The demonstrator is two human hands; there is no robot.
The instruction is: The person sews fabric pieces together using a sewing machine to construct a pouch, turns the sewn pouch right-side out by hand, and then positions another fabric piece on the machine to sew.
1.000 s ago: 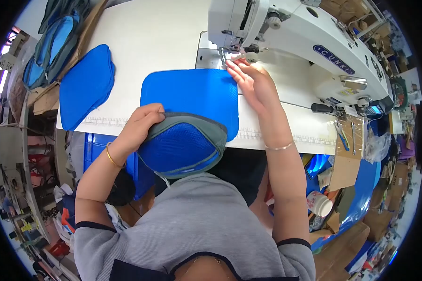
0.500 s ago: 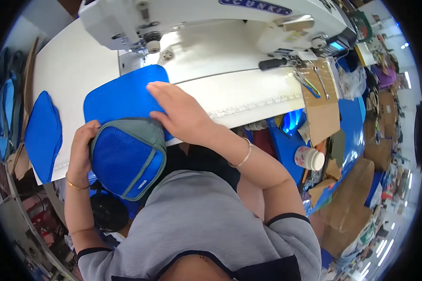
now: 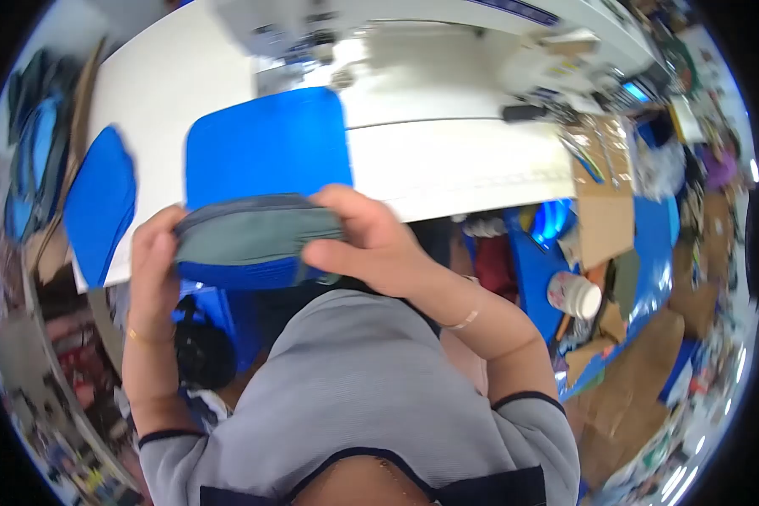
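Note:
A blue and grey-green fabric pouch (image 3: pixel 261 239) is held up between my hands at the front edge of the sewing table, its grey-green side band facing up. My left hand (image 3: pixel 155 253) grips its left end. At the other end, my right hand (image 3: pixel 367 240) pinches the band, thumb on the near side and fingers behind. Just beyond the pouch lies a flat blue fabric panel (image 3: pixel 266 145) with rounded corners, its near edge hidden. Pointed blue fabric pieces (image 3: pixel 103 207) rest on the table to the left.
The sewing machine (image 3: pixel 312 38), blurred, stands behind the panel. At the right are a black-handled tool (image 3: pixel 524 112), a cardboard piece (image 3: pixel 605 223) with small tools, and a white jar (image 3: pixel 573 295). Dark and blue fabric pieces (image 3: pixel 38 160) hang at far left.
The pouch has been tipped so its side band shows instead of its blue mesh face. My right hand has left the blue panel and taken hold of the pouch's right end.

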